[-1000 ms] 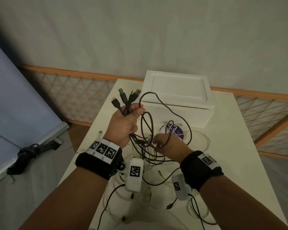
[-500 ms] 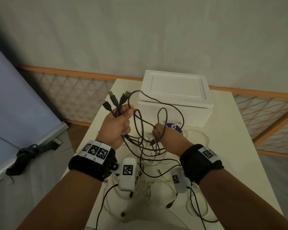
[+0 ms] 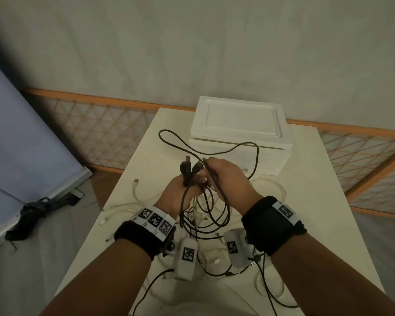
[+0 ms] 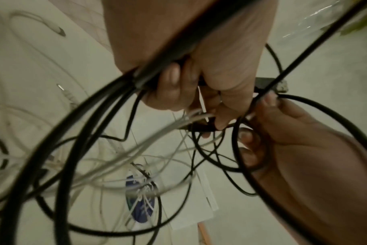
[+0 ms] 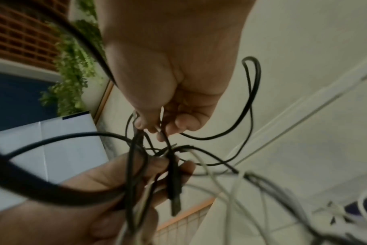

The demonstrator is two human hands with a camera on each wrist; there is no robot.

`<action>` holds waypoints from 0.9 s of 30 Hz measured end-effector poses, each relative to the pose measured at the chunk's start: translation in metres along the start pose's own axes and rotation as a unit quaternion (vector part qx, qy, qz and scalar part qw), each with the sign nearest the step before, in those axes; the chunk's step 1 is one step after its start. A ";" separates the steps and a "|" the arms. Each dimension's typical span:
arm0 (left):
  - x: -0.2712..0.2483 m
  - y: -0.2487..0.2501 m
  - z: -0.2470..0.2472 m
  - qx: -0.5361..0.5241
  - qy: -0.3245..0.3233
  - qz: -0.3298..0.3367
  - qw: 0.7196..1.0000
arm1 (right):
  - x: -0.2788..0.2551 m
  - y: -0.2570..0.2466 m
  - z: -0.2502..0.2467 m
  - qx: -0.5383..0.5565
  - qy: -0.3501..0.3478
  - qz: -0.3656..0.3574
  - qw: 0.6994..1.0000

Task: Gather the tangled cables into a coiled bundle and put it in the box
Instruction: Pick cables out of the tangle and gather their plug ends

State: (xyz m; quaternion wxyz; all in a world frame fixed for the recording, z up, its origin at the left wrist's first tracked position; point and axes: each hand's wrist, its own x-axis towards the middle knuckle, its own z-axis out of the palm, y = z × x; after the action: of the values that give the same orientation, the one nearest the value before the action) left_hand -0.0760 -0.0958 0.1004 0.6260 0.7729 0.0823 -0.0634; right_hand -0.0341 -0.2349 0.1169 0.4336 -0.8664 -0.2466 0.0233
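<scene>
Above the table [image 3: 328, 201], both hands grip black cables [image 3: 205, 215].

Dim, warm room light, with soft pictures all round.
My head view darkens in its left corner and bends at the edges; both wrist views smear the near black cables [image 4: 107, 102] into blur.

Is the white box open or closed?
Closed. The lid sits flat on the white box, and no cables are inside yet.
</scene>
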 end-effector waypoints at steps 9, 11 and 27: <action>0.018 -0.045 -0.048 0.180 0.083 -0.062 0.978 | -0.002 0.011 -0.070 -0.158 0.150 0.086 0.972; 0.017 -0.040 -0.061 0.167 0.151 -0.073 0.972 | -0.002 0.035 -0.084 -0.272 0.098 0.178 0.941; -0.015 0.061 -0.051 -0.319 0.067 0.031 0.945 | 0.010 -0.063 0.026 0.029 -0.229 0.030 0.973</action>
State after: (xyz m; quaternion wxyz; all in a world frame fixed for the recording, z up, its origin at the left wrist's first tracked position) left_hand -0.0778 -0.0595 0.1725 0.8342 0.5378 0.1158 0.0380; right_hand -0.0578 -0.1801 0.1503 0.3894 -0.8323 -0.3126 0.2406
